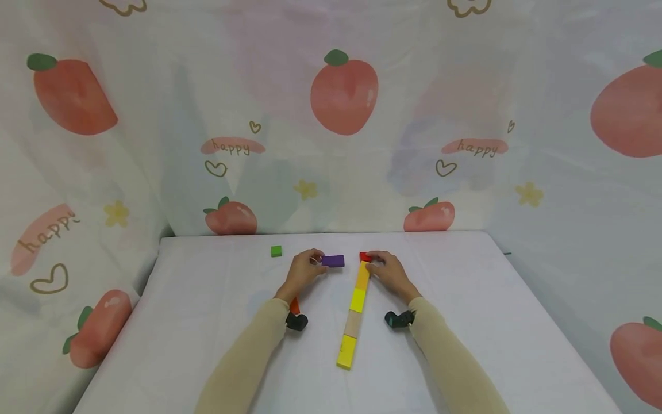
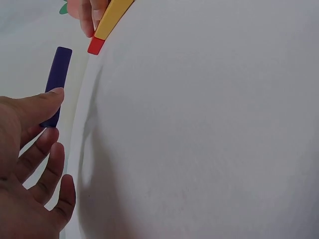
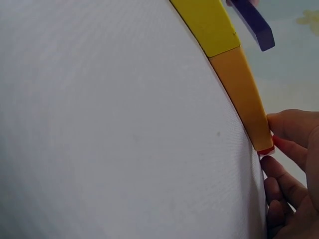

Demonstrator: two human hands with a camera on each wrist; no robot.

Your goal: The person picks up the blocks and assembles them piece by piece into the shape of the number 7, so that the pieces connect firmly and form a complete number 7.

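My left hand pinches one end of a purple block, thumb on one side and fingertips on the other. The block's free end points right, held up apart from the row. At the row's far end, my right hand has its thumb and fingers around a small red block, the thumb also beside the orange block. Below the orange block run a yellow block, a beige block and another yellow block, end to end. In the right wrist view the red block is mostly hidden.
A green block lies at the back left of the white table. An orange-red block is partly hidden by the left wrist. Behind the table hangs a fruit-patterned cloth.
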